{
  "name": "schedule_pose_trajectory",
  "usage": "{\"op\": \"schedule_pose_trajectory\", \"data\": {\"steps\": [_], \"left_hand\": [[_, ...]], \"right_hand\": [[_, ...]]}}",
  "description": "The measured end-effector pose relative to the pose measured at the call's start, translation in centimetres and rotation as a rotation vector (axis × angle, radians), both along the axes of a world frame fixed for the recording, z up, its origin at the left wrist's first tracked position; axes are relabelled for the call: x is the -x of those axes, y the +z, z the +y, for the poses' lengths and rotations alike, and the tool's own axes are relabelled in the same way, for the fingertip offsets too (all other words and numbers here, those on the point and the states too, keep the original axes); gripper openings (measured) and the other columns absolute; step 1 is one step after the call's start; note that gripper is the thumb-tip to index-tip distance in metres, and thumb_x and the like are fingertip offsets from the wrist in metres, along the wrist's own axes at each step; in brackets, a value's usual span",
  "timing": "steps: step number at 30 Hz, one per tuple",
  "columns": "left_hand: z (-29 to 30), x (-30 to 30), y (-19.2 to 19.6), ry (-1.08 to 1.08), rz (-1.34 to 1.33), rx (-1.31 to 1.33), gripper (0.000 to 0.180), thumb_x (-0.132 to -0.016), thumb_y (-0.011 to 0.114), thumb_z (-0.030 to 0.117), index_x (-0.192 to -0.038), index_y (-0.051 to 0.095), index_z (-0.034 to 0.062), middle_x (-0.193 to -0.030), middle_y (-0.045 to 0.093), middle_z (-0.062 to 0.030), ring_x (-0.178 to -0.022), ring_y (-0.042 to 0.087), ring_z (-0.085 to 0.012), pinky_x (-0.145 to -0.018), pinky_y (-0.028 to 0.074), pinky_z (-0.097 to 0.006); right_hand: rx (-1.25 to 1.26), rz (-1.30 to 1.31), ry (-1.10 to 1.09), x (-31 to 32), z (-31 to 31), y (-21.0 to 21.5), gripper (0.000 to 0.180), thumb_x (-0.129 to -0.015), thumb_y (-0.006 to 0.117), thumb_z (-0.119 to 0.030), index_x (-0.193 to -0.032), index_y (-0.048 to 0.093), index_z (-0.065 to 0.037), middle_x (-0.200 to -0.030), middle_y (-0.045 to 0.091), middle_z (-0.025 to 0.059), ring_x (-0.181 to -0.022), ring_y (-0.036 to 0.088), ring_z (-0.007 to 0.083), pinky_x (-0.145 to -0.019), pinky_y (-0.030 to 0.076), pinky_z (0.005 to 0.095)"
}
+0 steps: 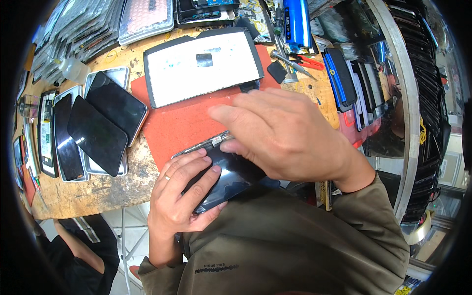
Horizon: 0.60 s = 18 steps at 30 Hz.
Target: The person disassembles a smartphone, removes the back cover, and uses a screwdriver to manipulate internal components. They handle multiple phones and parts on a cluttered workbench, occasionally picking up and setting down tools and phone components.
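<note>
A glossy black phone [231, 178] lies tilted at the near edge of the red mat, close against my body. Its far edge shows a thin frame and a small silvery part [216, 141]. My left hand [184, 189], with a ring on one finger, grips the phone's left end, fingers on top and thumb at the near side. Over the far edge, my right hand [278, 130] is curled, its thumb against the phone beside the silvery part. Its other fingers are partly hidden and a little blurred, so anything within them cannot be made out.
Beyond the phone, a white pad with a dark frame [201, 81] lies on the red mat [160, 128]. Black phone panels [98, 135] and metal trays are on the left. Screwdrivers [295, 64] and red-handled pliers [310, 62] are at the back right. Another person's arm [81, 248] shows lower left.
</note>
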State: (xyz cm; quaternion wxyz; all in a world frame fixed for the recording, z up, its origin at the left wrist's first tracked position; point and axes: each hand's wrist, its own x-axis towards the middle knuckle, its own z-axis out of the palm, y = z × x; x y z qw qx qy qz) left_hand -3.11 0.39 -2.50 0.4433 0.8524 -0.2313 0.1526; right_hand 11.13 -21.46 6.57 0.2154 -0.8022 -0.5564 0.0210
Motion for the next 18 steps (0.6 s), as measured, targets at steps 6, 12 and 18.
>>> {"op": "schedule_pose_trajectory", "data": {"steps": [6, 12, 18], "left_hand": [[0.0, -0.1, -0.1, -0.001, -0.012, 0.001, 0.055, -0.067, 0.088, 0.024, -0.115, 0.080, -0.0018, -0.117, 0.073, -0.0204, -0.114, 0.074, -0.0413, -0.098, 0.059, -0.050], [0.1, 0.0, -0.2, -0.003, -0.019, -0.004, 0.054, -0.069, 0.087, 0.026, -0.115, 0.080, -0.0015, -0.118, 0.073, -0.0200, -0.114, 0.074, -0.0413, -0.098, 0.060, -0.050], [0.1, -0.1, -0.2, -0.002, -0.025, -0.010, 0.055, -0.068, 0.087, 0.027, -0.115, 0.081, -0.0013, -0.117, 0.073, -0.0199, -0.114, 0.074, -0.0412, -0.097, 0.060, -0.051]], "right_hand": [[-0.040, 0.083, -0.020, 0.4, -0.1, -0.6, 0.041, -0.087, 0.080, -0.005, -0.127, 0.069, 0.002, -0.099, 0.071, 0.0165, -0.082, 0.072, 0.0348, -0.072, 0.059, 0.0421], [-0.164, 0.081, -0.078, 0.0, -0.7, -0.9, 0.041, -0.088, 0.077, 0.005, -0.128, 0.068, 0.003, -0.102, 0.074, 0.0168, -0.085, 0.073, 0.0348, -0.072, 0.059, 0.0428], [-0.194, 0.093, -0.075, 0.1, -0.9, -1.7, 0.041, -0.089, 0.076, 0.005, -0.129, 0.068, 0.003, -0.102, 0.074, 0.0167, -0.085, 0.073, 0.0351, -0.072, 0.059, 0.0426]]}}
